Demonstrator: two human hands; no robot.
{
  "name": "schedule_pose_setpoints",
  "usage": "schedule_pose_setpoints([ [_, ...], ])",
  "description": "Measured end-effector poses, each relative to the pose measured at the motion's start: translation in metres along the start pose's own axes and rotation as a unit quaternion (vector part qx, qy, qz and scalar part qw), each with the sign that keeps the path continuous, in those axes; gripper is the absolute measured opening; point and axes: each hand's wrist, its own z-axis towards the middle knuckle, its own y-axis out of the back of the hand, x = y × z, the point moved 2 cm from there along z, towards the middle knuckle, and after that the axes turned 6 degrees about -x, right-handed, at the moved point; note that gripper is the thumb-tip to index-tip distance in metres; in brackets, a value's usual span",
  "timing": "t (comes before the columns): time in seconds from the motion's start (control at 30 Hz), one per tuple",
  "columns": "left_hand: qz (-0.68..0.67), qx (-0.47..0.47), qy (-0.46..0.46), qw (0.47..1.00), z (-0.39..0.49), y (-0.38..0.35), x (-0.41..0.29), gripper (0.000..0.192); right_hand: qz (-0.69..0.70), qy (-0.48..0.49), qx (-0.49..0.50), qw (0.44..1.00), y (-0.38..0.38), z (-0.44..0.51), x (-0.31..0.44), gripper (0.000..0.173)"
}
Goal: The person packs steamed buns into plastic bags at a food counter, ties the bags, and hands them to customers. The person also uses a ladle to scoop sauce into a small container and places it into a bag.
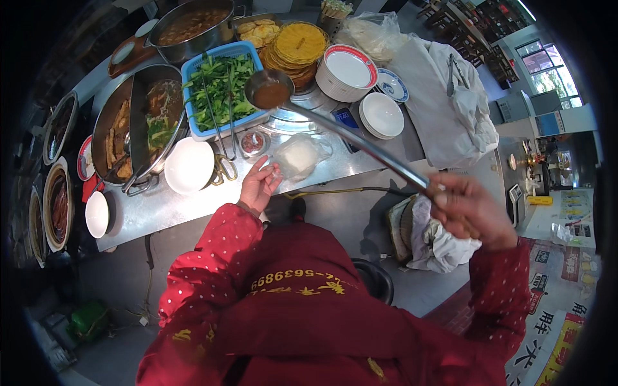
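My right hand grips the far end of a long-handled metal ladle. The ladle's bowl, with brown liquid in it, hangs level over the counter between the greens and the stacked plates. My left hand is at the counter's front edge, palm up, its fingers loosely apart. Beside its fingertips lies a clear plastic bag with something white inside; whether they touch is unclear. Just beyond that hand stands a small jar of red contents.
A divided pot of simmered food and a white bowl stand left. Behind are a blue basket of cut greens with tongs, a stack of yellow flatbreads, red-rimmed plates and small white dishes. White cloth covers the right end.
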Motion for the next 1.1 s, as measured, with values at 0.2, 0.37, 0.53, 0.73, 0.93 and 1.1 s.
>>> schedule_pose_setpoints([
  [0.2,-0.001,-0.015,-0.036,0.999,0.006,0.004,-0.005,0.051,0.032,-0.026,0.029,0.999,0.020,-0.025,-0.055,0.043],
  [0.37,0.020,-0.043,-0.065,0.997,0.003,0.007,-0.006,0.051,0.016,-0.054,0.043,0.997,0.046,-0.016,-0.085,0.044],
  [0.53,0.027,-0.086,-0.111,0.990,-0.004,0.004,-0.002,0.052,-0.055,-0.072,0.075,0.993,0.069,-0.002,-0.087,0.045],
  [0.73,0.055,-0.106,-0.163,0.979,-0.013,0.000,0.007,0.053,-0.106,-0.069,0.115,0.985,0.084,0.019,-0.082,0.040],
  [0.93,0.113,-0.080,-0.194,0.971,-0.021,-0.001,0.019,0.053,-0.134,-0.068,0.119,0.981,0.094,0.041,-0.080,0.040],
  [1.1,0.128,-0.039,-0.183,0.974,-0.028,-0.016,0.027,0.050,-0.128,-0.055,0.102,0.985,0.095,0.056,-0.083,0.045],
])
